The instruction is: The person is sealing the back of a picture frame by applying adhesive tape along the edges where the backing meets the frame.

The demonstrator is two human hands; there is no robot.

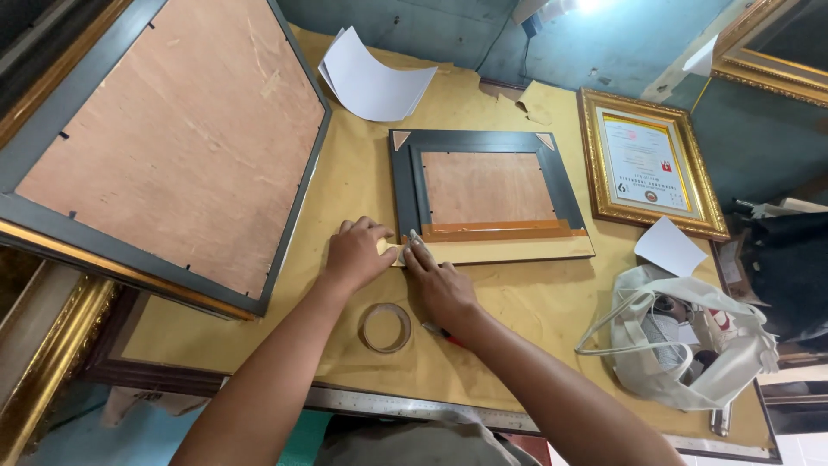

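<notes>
A small dark picture frame (486, 143) lies face down on the yellow-brown table top, its plywood back (486, 185) showing. Brown tape (509, 231) runs along its near edge. My left hand (355, 254) presses flat at the frame's near left corner, fingers curled over the tape end. My right hand (438, 280) rests beside it, index finger pushing down on the same corner. A roll of brown tape (385, 328) lies just below my hands. A red pen (442, 333) pokes out under my right wrist.
A large frame (164, 147) lies face down at the left. A gold-framed certificate (647, 164) lies at the right, a white cloth bag (681, 345) nearer. Curled white paper (371, 82) sits at the back. A metal ruler (405, 404) lines the near edge.
</notes>
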